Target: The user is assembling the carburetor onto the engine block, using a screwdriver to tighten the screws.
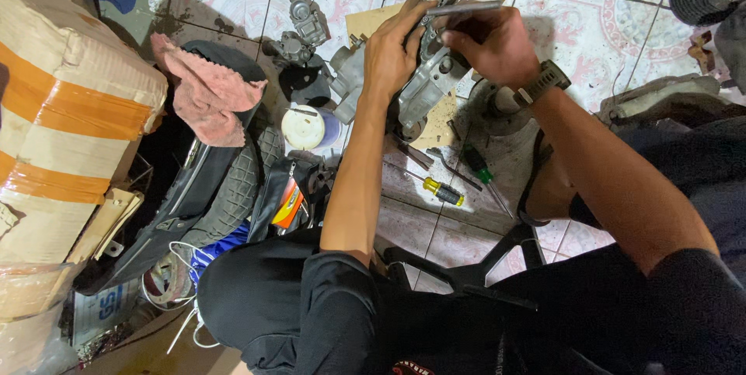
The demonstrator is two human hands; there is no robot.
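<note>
Grey metal casting (431,80) on the tiled floor (575,25), long axis slanting up-right, left hand (392,52) clamped on it, right hand (493,45) gripping a rod (464,8) lying crosswise at its top, screwdrivers (458,184) just below, bare tiles beyond.

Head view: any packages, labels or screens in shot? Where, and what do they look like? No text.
Cardboard box: far left, large, tan, bulging, wrapped with orange tape bands.
Plastic tub: on the floor left of the left hand, round, white lid, bluish side.
Label: on a black pouch below the tub, narrow, orange, red and white.
Printed sheet: lower left, white with blue print, partly buried.
Screens: none visible.
</note>
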